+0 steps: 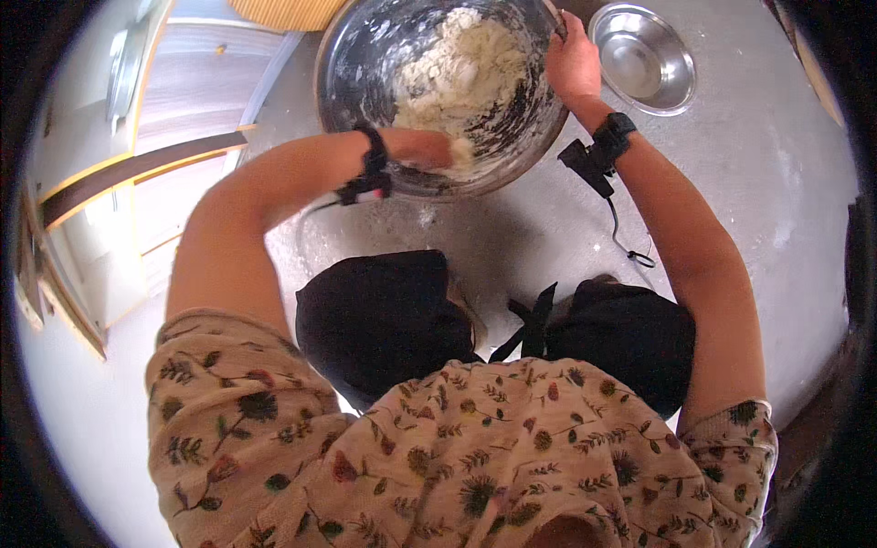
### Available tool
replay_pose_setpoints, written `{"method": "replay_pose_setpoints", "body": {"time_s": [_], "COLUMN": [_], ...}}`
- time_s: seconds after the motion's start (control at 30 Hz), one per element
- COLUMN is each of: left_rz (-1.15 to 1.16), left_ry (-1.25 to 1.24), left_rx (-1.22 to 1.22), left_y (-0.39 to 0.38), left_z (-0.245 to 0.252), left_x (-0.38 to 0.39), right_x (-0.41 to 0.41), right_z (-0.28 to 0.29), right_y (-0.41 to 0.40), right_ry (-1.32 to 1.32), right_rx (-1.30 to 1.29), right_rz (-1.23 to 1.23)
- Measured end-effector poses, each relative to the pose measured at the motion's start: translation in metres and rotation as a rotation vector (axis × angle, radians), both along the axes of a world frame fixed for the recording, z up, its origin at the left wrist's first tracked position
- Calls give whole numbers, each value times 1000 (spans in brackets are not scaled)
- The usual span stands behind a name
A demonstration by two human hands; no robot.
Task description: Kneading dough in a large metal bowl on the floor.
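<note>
A large metal bowl (pixel 356 82) stands on the grey floor before me, its inside smeared with flour and bits of dough. Shaggy, pale dough (pixel 473 61) lies in a heap inside it. My left hand (pixel 421 147) reaches over the near left rim into the bowl. Its fingertips are blurred and touch the dough at the near side, so I cannot see whether they grip any. My right hand (pixel 574 65) is closed around the bowl's right rim.
A smaller steel bowl (pixel 644 61) sits just right of my right hand, seemingly with a little clear liquid inside. A ribbed tan round object (pixel 288 10) lies at the top left. A dark cable (pixel 616 226) hangs from the device on my right wrist.
</note>
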State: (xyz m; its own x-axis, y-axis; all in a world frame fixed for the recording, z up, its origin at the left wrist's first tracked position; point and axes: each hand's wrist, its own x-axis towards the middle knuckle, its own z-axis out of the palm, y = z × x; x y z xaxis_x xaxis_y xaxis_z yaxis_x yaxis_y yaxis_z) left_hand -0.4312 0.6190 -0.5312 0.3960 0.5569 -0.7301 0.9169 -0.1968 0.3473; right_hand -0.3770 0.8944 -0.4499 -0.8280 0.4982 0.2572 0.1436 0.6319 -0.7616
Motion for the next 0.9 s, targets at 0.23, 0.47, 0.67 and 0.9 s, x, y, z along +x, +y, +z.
{"method": "replay_pose_setpoints", "body": {"time_s": [0.23,0.47,0.67,0.9], "left_rz": [931,1633,934,1198], "left_ry": [-821,-747,-68,-834], "left_rx": [386,132,-88,132], "left_y": [26,119,10,141], "left_z": [35,51,72,67], "left_x": [29,45,3,27], "right_x": [11,26,56,60], "right_z": [19,4,-1,-7], "right_y": [-4,-1,-14,-9], "right_ry": [-89,-14,5,-61], "right_rx": [-209,-128,-88,-45], "right_rz": [-58,-132,-222,-279]}}
